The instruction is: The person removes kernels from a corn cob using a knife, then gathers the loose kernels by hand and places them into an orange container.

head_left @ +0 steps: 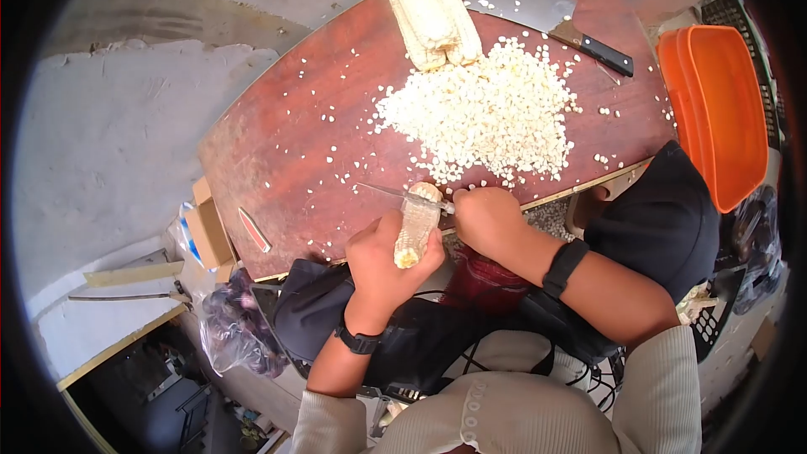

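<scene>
My left hand [383, 259] is wrapped around a corn cob [412, 235], which it holds tilted at the near edge of the reddish table. In my right hand [487, 220] is a thin-bladed knife [382, 190]; my fist hides most of its handle. The blade lies across the cob near its far end and seems to touch it. Just beyond both hands spreads a heap of loose pale corn kernels [496, 113]. Corn cobs [429, 17] with their kernels on lie stacked behind that heap.
A cleaver [525, 4] with a black handle lies at the far right of the table [277, 168]. An orange plastic bin [735, 109] stands off the right edge. At the left are a small red-and-white piece [254, 229], a cardboard box [210, 223] and a plastic bag [239, 328].
</scene>
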Demonstrator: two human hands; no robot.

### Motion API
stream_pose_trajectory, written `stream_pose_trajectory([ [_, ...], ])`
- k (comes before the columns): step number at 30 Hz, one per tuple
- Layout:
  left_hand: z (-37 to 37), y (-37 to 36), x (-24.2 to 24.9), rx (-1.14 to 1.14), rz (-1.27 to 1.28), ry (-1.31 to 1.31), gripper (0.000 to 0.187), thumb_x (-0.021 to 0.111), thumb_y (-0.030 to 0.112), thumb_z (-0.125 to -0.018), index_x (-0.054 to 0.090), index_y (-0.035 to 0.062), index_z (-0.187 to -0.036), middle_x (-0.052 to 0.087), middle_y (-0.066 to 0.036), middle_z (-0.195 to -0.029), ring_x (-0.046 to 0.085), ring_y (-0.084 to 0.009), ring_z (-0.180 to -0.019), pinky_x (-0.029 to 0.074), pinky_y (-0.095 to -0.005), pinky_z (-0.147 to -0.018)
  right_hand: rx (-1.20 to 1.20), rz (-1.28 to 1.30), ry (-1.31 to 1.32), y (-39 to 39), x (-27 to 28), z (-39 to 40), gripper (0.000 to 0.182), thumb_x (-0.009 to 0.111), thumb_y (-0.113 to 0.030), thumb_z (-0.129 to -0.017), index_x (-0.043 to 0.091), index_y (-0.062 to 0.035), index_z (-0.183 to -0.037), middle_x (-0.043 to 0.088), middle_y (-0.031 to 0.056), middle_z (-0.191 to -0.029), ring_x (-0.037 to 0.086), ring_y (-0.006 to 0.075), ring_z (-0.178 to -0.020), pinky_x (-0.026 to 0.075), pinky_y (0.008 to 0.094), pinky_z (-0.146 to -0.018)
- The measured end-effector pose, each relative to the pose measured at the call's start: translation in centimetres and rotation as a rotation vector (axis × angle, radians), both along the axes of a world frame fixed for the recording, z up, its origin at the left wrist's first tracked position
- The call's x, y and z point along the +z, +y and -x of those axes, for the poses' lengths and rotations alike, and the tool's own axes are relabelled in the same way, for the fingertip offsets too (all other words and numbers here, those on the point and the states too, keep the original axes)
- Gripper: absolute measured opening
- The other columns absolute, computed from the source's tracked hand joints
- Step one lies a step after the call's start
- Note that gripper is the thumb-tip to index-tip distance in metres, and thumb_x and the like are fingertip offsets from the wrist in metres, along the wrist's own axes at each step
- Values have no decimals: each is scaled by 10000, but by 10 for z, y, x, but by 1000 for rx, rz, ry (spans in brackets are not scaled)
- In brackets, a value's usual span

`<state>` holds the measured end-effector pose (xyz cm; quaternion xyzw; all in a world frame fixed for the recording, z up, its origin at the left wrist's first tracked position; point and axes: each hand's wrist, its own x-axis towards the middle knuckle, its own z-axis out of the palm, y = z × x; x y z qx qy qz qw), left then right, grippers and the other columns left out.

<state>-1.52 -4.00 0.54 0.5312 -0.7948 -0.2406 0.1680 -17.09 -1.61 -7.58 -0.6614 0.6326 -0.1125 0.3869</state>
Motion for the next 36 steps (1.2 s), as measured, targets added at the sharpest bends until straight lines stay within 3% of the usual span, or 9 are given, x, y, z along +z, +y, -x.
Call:
stream_pose_trajectory([
  [4, 4, 2, 3, -44, 59, -69, 307, 755, 249, -706, 546, 25, -706, 577, -174, -603, 594, -345, -536, 472, -381, -502, 22, -2, -1, -7, -2, -4, 113, 596, -80, -748, 669, -4, -786, 672, 207, -775, 679, 338, -765, 536, 423, -703],
  [7, -4, 2, -4, 57, 13, 62, 306, 760, 245, -709, 561, 15, -736, 587, -184, -620, 601, -336, -539, 480, -370, -512, -30, -133, -41, -12, 0, -6, 123, 604, -93, -759, 666, 11, -783, 664, 226, -790, 670, 362, -769, 531, 432, -712],
  [10, -14, 5, -6, 102, -28, 118, 252, 743, 180, -755, 596, -18, -808, 626, -93, -680, 594, -147, -578, 480, -302, -550, -37, -257, -233, -21, 9, 2, 163, 577, -120, -801, 641, 30, -806, 652, 242, -811, 654, 393, -812, 519, 456, -738],
  [16, -41, 11, -27, 328, -253, 419, 205, 725, 163, -805, 606, 0, -836, 639, -47, -720, 564, -84, -661, 476, -274, -599, -313, 97, -373, -8, 5, 3, 179, 537, -167, -855, 564, 4, -898, 635, 221, -802, 618, 419, -816, 484, 505, -713],
  [20, -52, 12, -33, 300, -235, 403, 189, 703, 140, -828, 594, -6, -880, 636, -53, -735, 580, -88, -639, 472, -261, -583, -185, 383, -219, 11, 17, 4, 203, 572, -202, -892, 512, -9, -910, 626, 184, -723, 616, 396, -689, 486, 468, -621],
  [26, -41, 8, -19, 426, -409, 501, 205, 685, 159, -859, 584, -8, -921, 643, -61, -737, 624, -108, -594, 486, -254, -548, -13, 242, 29, 46, 12, 2, 173, 561, -163, -873, 522, 3, -904, 634, 173, -679, 642, 348, -626, 512, 454, -562],
  [36, -25, 2, -16, 349, -288, 328, 215, 700, 179, -835, 601, -9, -868, 638, -74, -703, 581, -108, -629, 476, -287, -593, -5, 152, 41, 34, -6, 12, 160, 553, -158, -828, 578, -3, -797, 624, 186, -630, 639, 359, -599, 518, 458, -566],
])
